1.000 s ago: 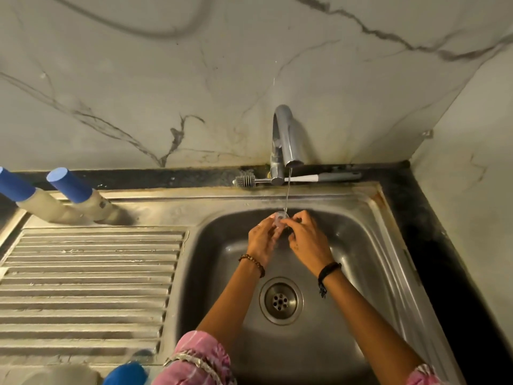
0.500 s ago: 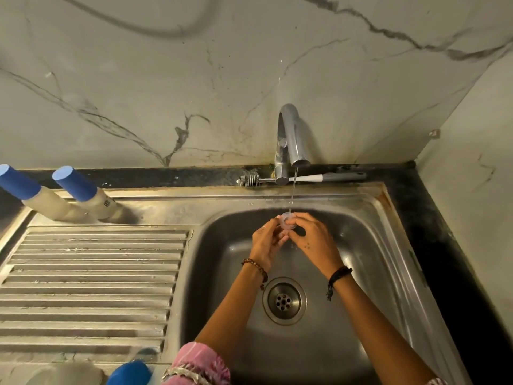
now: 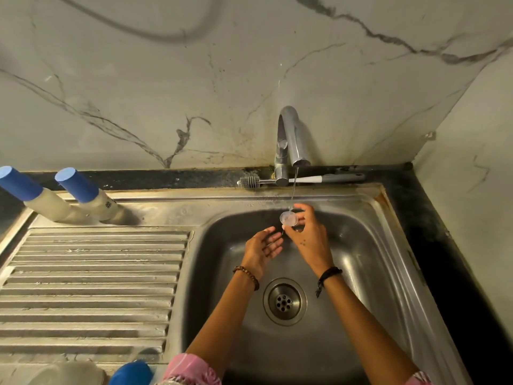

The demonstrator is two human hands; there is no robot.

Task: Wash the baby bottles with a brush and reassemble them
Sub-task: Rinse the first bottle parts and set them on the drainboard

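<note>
Over the basin of the stainless-steel sink (image 3: 369, 245) the right hand (image 3: 308, 234) pinches a small clear round silicone teat piece (image 3: 289, 218) between thumb and fingertips, holding it directly under the thin stream of water (image 3: 294, 187) that falls from the curved chrome tap (image 3: 291, 137); the stream meets the upper edge of the piece; what exact part of a bottle it is cannot be told from this view. The left hand (image 3: 263, 250) is just beside the right, palm turned up and fingers spread loosely, holding nothing and apart from the clear piece; a brown beaded bracelet (image 3: 247, 276) circles the left wrist and a black cord band (image 3: 327, 275) the right; pink sleeves show at the lower edge.

Below the hands lies the round metal drain strainer (image 3: 284, 302). Behind the tap, on the dark ledge, a grey-and-white bottle brush (image 3: 302, 179) lies flat, bristle end to the left. At the far left of the ribbed draining board (image 3: 91, 279) stand two pale baby bottles with blue caps (image 3: 77, 194), close together and leaning in the wide-angle view; another blue cap (image 3: 130, 373) shows at the bottom edge beside a pale rounded object too cropped to identify. The wall behind is pale veined marble (image 3: 138, 79).
</note>
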